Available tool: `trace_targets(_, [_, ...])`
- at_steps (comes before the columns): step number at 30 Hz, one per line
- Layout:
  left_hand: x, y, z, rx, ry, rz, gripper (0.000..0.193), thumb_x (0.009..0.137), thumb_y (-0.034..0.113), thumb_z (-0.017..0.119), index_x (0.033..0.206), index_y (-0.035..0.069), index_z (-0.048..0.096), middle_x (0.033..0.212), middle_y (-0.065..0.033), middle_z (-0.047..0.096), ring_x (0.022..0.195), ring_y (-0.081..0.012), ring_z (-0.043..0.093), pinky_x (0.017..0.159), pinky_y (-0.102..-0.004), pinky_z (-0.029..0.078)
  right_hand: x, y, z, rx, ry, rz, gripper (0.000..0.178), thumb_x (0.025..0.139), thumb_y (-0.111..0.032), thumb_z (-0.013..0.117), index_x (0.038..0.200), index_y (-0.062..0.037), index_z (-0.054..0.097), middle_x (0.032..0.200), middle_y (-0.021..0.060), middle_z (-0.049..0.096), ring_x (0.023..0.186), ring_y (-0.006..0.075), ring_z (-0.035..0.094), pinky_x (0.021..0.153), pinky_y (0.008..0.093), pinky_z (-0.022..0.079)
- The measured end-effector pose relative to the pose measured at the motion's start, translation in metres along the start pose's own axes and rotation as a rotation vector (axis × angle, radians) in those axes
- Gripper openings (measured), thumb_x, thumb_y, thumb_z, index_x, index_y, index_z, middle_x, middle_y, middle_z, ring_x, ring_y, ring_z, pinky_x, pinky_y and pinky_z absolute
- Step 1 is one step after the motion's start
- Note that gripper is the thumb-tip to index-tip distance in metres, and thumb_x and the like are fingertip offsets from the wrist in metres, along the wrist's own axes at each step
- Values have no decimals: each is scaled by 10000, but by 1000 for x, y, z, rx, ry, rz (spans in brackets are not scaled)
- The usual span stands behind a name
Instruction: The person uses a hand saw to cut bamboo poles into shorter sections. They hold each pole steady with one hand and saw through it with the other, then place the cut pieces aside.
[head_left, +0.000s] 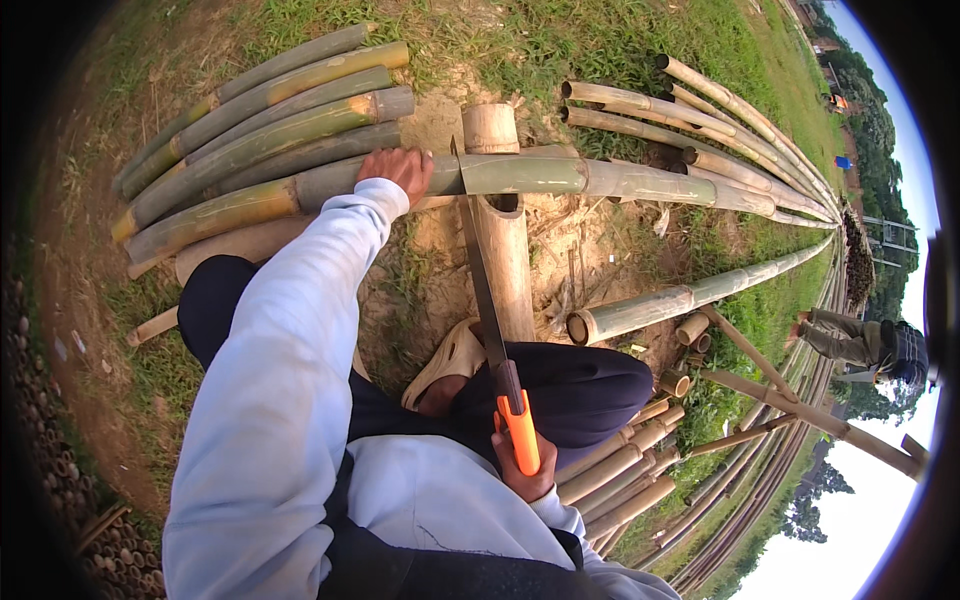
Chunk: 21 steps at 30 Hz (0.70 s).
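Well, the left grip (398,172) clasps a bamboo pole (530,175) — the right grip (528,484) clenches an orange-handled saw (481,285) across it.

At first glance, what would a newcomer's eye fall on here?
The bright orange saw handle, below center in the right hand, stands out first. Its long blade runs up to a green bamboo pole crossing the upper middle, held by the left hand. More bamboo poles lie at upper left.
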<state>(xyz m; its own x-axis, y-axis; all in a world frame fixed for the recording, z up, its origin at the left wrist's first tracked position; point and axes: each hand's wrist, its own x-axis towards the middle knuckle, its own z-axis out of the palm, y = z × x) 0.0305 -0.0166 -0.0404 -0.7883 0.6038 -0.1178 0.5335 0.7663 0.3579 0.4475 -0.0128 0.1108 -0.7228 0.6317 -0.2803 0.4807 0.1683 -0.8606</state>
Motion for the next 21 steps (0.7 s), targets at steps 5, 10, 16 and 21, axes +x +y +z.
trace_targets(5, [4,6,2,0,8,24,475,1042,377,422,912,74,763,900,-203,755,873,-396,726,883,-508,546,121,19,46,27,17,-42,159,925,-103,726,906,46,673,654,99,608,609,137,562,575,348,468])
trace_targets(10, [0,3,-5,-10,-24,39,467,1040,367,426,884,80,760,898,-200,756,888,-394,725,874,-512,548,160,10,64,60,-3,-76,170,924,-112,746,936,44,678,692,93,632,640,141,579,610,335,477])
trace_targets(16, [-2,2,2,-24,99,39,474,1034,368,442,858,59,756,869,-195,753,848,-377,727,845,-499,555,16,-4,3,-69,-20,39,239,920,-65,729,1126,53,701,854,133,722,775,168,711,738,302,552])
trace_targets(21, [5,4,4,10,47,14,500,1030,391,444,851,59,772,865,-199,751,842,-382,731,855,-481,563,142,10,56,-3,57,-112,167,919,-109,736,875,35,664,646,125,597,586,179,557,584,363,464])
